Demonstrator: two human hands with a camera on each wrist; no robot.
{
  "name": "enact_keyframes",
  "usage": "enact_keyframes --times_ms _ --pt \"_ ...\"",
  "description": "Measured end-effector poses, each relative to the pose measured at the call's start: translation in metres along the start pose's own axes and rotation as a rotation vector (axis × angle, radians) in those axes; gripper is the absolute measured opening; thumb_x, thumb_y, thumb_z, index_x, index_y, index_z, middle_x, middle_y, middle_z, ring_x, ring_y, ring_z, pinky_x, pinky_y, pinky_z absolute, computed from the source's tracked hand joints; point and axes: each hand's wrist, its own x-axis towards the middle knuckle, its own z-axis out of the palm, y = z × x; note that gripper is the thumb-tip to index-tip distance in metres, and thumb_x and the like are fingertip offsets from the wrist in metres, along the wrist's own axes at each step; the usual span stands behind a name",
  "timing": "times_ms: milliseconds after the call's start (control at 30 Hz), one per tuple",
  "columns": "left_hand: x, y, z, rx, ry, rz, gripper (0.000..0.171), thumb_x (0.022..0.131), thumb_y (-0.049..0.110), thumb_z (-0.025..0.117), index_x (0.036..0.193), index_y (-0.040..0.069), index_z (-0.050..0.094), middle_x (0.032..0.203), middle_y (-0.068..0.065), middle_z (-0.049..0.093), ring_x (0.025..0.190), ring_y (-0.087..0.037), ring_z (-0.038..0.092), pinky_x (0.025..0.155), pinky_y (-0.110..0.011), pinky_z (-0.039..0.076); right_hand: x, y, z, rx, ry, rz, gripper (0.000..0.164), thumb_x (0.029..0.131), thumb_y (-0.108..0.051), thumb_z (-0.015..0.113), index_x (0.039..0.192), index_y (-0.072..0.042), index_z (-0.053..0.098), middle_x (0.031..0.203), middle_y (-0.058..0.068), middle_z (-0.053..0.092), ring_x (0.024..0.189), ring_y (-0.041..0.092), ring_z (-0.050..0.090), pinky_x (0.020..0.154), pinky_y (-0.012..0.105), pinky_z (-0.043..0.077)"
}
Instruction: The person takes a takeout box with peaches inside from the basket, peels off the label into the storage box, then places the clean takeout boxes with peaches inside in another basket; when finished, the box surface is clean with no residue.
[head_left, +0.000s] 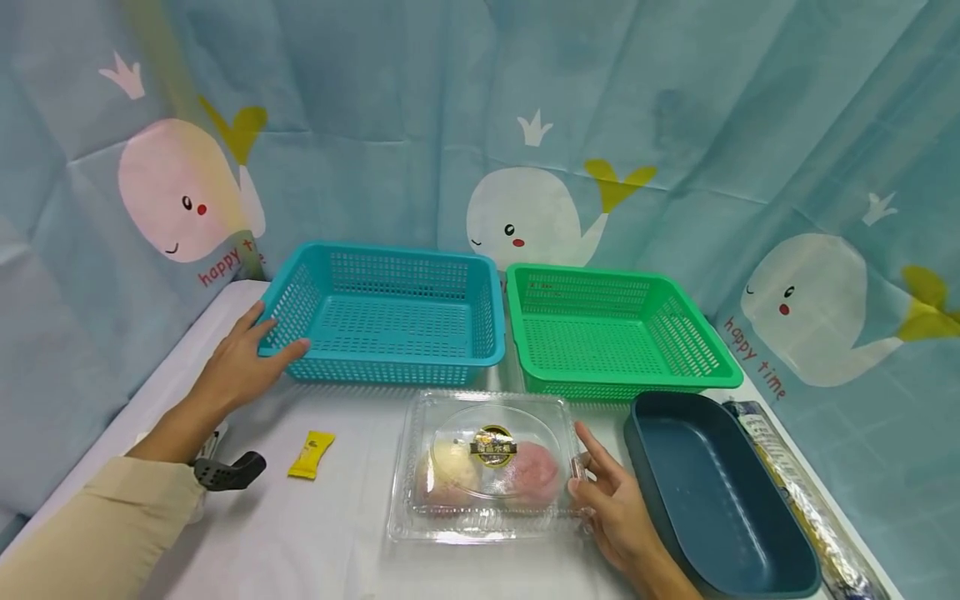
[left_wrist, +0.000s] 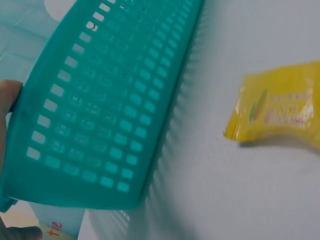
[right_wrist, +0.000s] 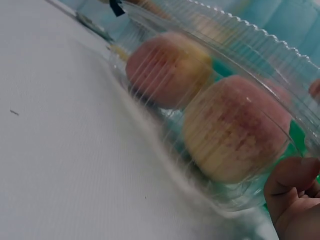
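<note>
My left hand (head_left: 238, 360) grips the front left corner of a blue plastic basket (head_left: 397, 371), thumb over the front rim and fingers at the left side. In the left wrist view only bits of the fingers show beside the basket's rim (left_wrist: 25, 130). My right hand (head_left: 618, 508) pinches the right edge of a clear lidded plastic box (head_left: 450, 417) between thumb and fingers. Inside the box are two peaches (right_wrist: 237, 130), and its lid bears a black and gold label (head_left: 493, 447). A small yellow wrapped packet (head_left: 311, 455) lies on the table between my hands.
A green basket (head_left: 622, 387) stands at the back, right of the blue one. A dark blue tub (head_left: 723, 492) sits close by my right hand. Beyond it, along the right edge, lies a long shiny package (head_left: 806, 508). A whale-patterned curtain (head_left: 420, 100) hangs behind.
</note>
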Motion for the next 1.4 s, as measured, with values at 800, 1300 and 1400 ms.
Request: enact_keyframes --times_ms 800,1300,1400 --pt "-0.076 0.084 -0.012 -0.26 0.252 0.271 0.073 0.088 0.019 0.069 0.151 0.013 0.034 0.158 -0.016 0.009 0.135 -0.05 0.021 0.089 -0.078 0.026 -0.001 0.007 -0.003 -0.088 0.015 -0.048 0.067 0.092 0.009 0.051 0.152 -0.002 0.025 0.102 0.016 0.045 0.085 0.012 0.054 0.06 0.02 0.051" --pt "-0.1 0.113 0.012 -0.443 0.191 0.411 0.075 0.082 0.007 0.073 0.148 0.023 0.042 0.157 -0.008 0.015 0.133 -0.042 0.027 0.087 -0.077 0.028 0.0 0.007 -0.002 -0.08 -0.011 -0.048 0.066 0.092 0.009 0.051 0.151 -0.001 0.025 0.101 0.013 0.046 0.082 0.01 0.054 0.061 0.022 0.052" --pt "-0.102 0.115 0.019 -0.448 0.163 0.407 0.074 0.083 0.008 0.073 0.148 0.025 0.042 0.156 -0.007 0.016 0.132 -0.04 0.029 0.088 -0.073 0.03 0.0 0.006 -0.002 -0.075 -0.018 -0.056 0.066 0.092 0.01 0.051 0.151 -0.001 0.024 0.102 0.016 0.047 0.085 0.012 0.056 0.063 0.024 0.054"
